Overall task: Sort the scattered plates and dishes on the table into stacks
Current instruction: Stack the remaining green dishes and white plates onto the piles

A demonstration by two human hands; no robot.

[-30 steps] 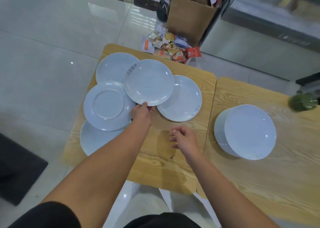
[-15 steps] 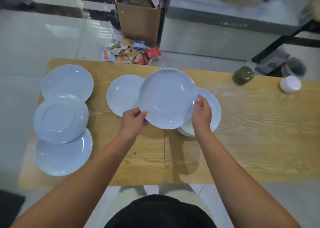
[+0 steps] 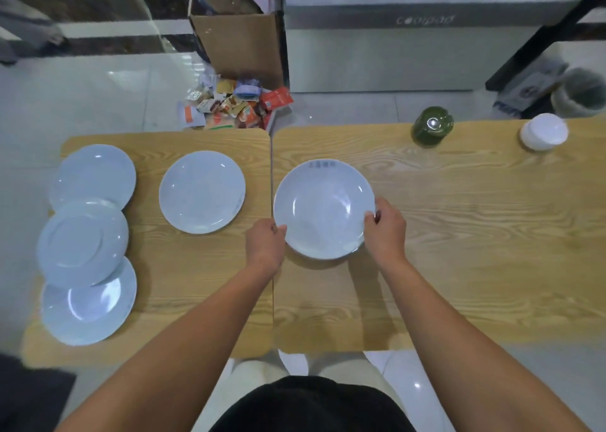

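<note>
We see a big wooden surface (image 3: 459, 267) made of two light-brown tops pushed side by side. Half a second ago we were holding the round pale-blue deep plate (image 3: 323, 208) up in the air over the pile on the right top. Now it sits low on that pile, so this one looks as good as stacked, and a second before that it was still over on the left with the others. Our left hand (image 3: 265, 246) is closed on its near-left rim and our right hand (image 3: 385, 231) is closed on its right rim, so both hands are holding the plate. We cannot see how many plates hide under it. On the left top we count four more pale-blue plates still to sort: one lone flat plate (image 3: 202, 192) in the middle, and three at the left edge that overlap, a far plate (image 3: 93, 174), a middle plate with a wide ring (image 3: 82, 243) and a near plate (image 3: 90, 303). At the back of the right top we count one small dark-green round jar (image 3: 432, 129) and one small white round tub (image 3: 544, 132).
</note>
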